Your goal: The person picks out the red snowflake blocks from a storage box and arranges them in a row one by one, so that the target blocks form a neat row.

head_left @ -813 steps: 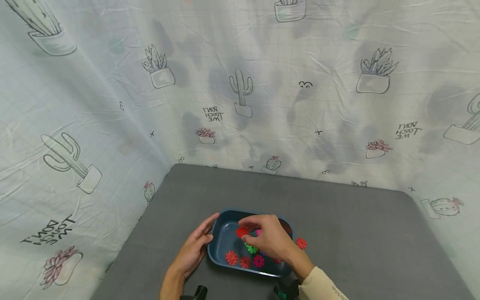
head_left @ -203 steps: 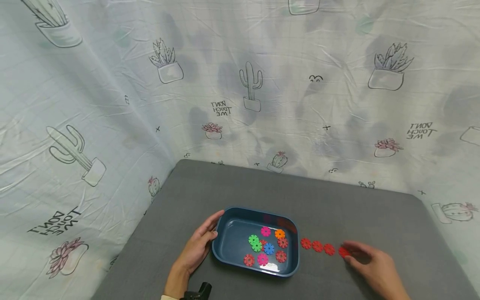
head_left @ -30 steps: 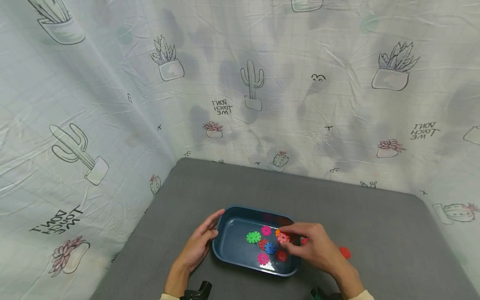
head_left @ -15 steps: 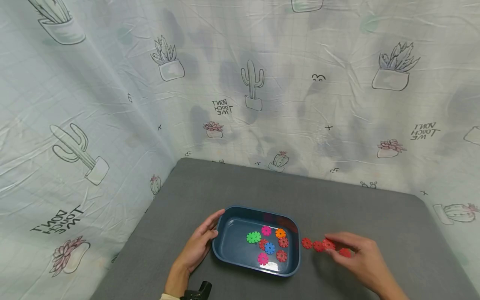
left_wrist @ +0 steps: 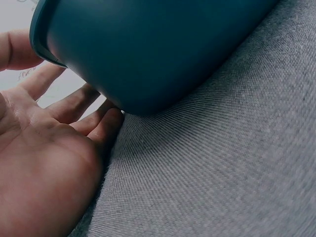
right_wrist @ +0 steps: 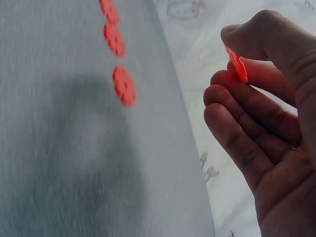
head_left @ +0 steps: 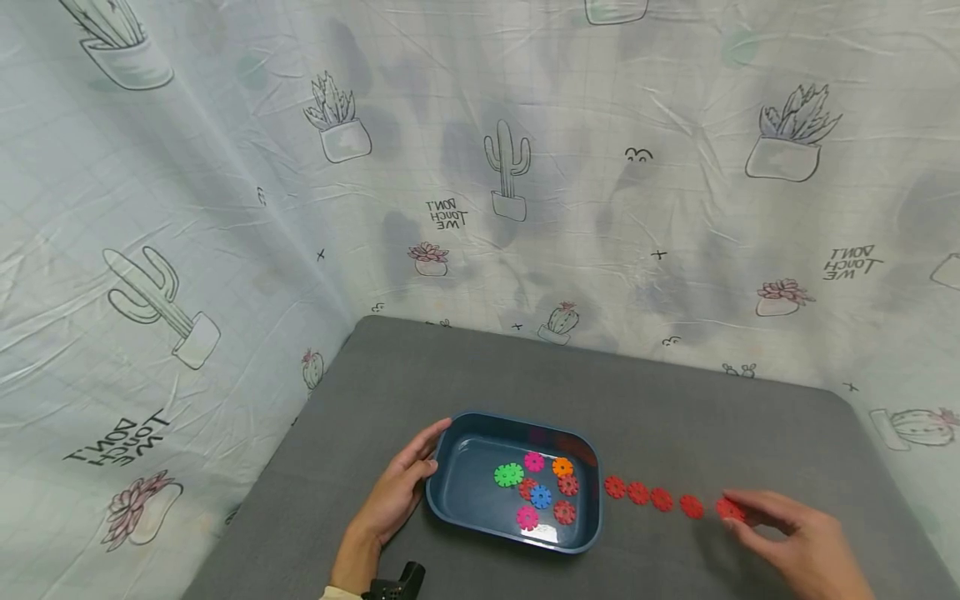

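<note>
A: Where is the right hand (head_left: 806, 546)?
B: Lower right of the head view, low over the grey table (head_left: 675, 417). Its thumb and fingers pinch a red gear (head_left: 729, 509); the wrist view shows that gear (right_wrist: 238, 64) edge-on between thumb and fingertips, clear of the cloth.

A: And the other red ones?
B: A row of gears (head_left: 651, 495) lies on the table, running from just right of the tray toward the held one. Four lie flat, each apart from the next.

A: The left hand (head_left: 390, 500)?
B: Left of centre at the bottom, flat against the left end of the blue tray (head_left: 450, 500). The fingers are straight, not curled round it; in the left wrist view the fingertips (left_wrist: 106, 121) touch the tray wall (left_wrist: 148, 49).

A: What's inside the tray?
B: A green gear (head_left: 508, 475), a blue gear (head_left: 541, 497), an orange gear (head_left: 562, 467), two pink ones and some red ones, bunched in its right half.

A: Behind all that?
B: A cactus-print sheet (head_left: 480, 167) fills the upper frame.
</note>
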Demonstrator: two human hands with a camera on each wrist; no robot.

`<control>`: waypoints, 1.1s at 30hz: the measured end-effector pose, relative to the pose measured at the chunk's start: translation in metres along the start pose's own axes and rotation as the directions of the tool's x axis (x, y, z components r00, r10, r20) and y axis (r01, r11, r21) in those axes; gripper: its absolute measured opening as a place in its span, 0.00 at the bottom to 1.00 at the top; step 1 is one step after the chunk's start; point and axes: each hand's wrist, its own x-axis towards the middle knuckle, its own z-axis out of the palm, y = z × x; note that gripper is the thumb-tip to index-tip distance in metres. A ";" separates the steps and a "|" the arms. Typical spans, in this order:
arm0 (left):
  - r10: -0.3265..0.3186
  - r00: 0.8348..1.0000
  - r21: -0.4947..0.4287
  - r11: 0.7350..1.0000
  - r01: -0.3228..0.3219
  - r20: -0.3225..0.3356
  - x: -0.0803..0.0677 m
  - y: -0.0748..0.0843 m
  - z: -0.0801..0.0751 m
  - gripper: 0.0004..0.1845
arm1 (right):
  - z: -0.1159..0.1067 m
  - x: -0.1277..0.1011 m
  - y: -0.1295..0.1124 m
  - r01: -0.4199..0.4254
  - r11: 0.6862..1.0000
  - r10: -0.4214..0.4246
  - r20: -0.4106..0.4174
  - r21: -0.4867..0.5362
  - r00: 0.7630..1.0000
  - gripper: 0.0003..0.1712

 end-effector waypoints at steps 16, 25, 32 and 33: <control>-0.011 1.000 0.010 1.000 0.011 -0.012 0.001 -0.002 0.000 0.31 | 0.007 0.005 0.030 -0.072 0.991 0.084 0.100 -0.111 0.991 0.21; -0.012 1.000 0.018 1.000 0.012 -0.020 0.001 -0.002 0.000 0.31 | 0.016 0.013 0.038 -0.014 0.982 0.049 0.182 -0.189 0.982 0.18; -0.013 1.000 0.020 1.000 0.013 -0.011 0.000 0.000 0.000 0.31 | 0.019 0.020 0.036 0.056 0.972 -0.004 0.221 -0.228 0.975 0.15; -0.013 1.000 0.018 1.000 0.013 -0.009 0.000 0.001 0.000 0.31 | 0.019 0.020 0.035 0.059 0.971 -0.006 0.227 -0.230 0.974 0.16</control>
